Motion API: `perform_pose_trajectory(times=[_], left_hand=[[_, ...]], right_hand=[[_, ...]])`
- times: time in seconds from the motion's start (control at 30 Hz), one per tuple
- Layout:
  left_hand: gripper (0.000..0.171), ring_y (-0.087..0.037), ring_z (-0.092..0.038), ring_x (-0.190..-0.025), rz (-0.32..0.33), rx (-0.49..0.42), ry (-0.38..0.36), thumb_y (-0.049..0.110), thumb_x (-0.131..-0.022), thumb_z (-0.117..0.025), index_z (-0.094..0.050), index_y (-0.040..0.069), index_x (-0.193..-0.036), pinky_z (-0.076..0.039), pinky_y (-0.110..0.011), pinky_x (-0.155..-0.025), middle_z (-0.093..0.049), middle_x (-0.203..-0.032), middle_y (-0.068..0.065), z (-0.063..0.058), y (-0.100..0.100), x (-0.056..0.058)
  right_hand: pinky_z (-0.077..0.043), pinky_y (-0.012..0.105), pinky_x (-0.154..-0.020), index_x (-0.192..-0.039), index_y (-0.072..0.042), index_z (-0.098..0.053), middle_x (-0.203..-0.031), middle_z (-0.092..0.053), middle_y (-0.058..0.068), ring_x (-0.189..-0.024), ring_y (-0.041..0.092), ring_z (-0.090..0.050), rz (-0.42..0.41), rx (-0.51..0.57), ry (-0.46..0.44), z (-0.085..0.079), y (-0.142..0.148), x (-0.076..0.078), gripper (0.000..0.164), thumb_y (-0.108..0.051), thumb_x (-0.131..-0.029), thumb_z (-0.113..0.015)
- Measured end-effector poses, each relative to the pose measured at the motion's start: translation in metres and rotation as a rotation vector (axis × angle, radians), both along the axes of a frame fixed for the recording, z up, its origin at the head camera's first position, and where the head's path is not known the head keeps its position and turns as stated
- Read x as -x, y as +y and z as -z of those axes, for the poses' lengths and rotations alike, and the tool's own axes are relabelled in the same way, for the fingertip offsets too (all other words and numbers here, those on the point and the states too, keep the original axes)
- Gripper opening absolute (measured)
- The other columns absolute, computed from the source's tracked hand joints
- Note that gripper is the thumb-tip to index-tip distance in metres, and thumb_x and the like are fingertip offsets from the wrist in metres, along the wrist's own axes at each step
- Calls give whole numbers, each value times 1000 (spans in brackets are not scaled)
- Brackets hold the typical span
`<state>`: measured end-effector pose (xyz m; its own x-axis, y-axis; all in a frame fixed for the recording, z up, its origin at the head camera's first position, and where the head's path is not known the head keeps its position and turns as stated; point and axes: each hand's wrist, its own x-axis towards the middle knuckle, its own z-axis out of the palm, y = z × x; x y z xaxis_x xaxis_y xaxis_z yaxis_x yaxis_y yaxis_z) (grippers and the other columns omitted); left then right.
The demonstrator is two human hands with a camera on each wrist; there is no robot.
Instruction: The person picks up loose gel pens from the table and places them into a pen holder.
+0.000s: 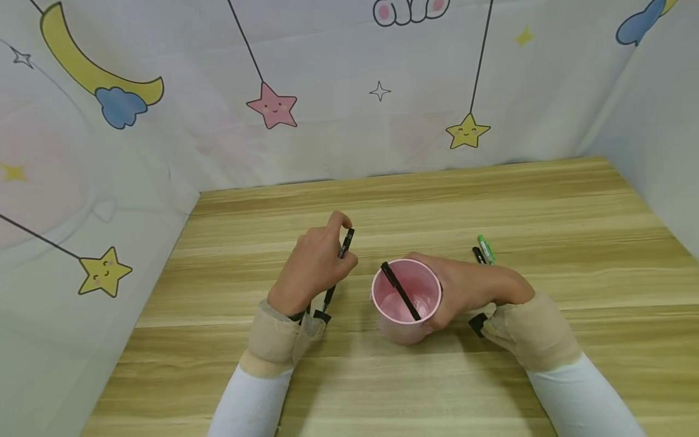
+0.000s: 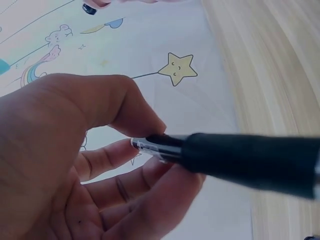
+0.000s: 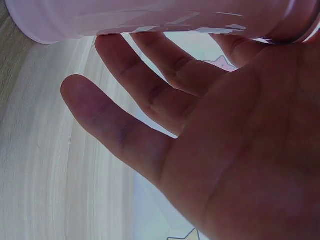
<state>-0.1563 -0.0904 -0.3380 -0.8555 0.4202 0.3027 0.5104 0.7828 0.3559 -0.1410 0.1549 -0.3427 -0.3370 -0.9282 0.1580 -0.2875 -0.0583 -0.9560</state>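
My left hand [image 1: 315, 262] pinches a black pen [image 1: 346, 243] between thumb and fingers, above the table to the left of a pink cup [image 1: 404, 332]. In the left wrist view the pen [image 2: 250, 161] points toward the camera, its far end between the fingertips. My right hand [image 1: 459, 285] grips the cup from its right side. Inside the cup a second black pen [image 1: 402, 294] leans, with its upper end on the left rim. The right wrist view shows several fingers [image 3: 155, 95] against the cup's pale pink wall [image 3: 150, 17]; one finger stays apart from it.
Behind the right wrist, a green pen [image 1: 485, 249] and a black pen [image 1: 479, 255] lie on the wooden table [image 1: 382, 206], partly hidden. A white cloth [image 1: 338, 145] printed with stars and moons hangs along the back and sides. Wrist bands [image 1: 540, 331] wrap both arms.
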Motion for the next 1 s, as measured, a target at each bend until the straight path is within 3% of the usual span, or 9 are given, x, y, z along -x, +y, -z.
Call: perform_pose_trajectory(times=[0.37,1.0], left_hand=[[42,-8,-32,-37,11,-34,44,8,-68,-50,-45,11,-110,-28,-27,-35,-38,-43,7,-5,2,-2],[43,-7,-33,-37,1,-85,109,10,-67,-52,-45,12,-110,-31,-27,-35,-42,-46,10,-15,5,-7]], right_hand=[[-44,50,-87,-117,-9,-49,-106,-58,8,-94,33,-52,20,-28,8,0,4,0,59,-12,-65,-76],[-46,51,-82,-112,-13,-54,-100,-61,7,-90,28,-54,6,-28,29,-10,-1,-3,52,-11,-66,-77]])
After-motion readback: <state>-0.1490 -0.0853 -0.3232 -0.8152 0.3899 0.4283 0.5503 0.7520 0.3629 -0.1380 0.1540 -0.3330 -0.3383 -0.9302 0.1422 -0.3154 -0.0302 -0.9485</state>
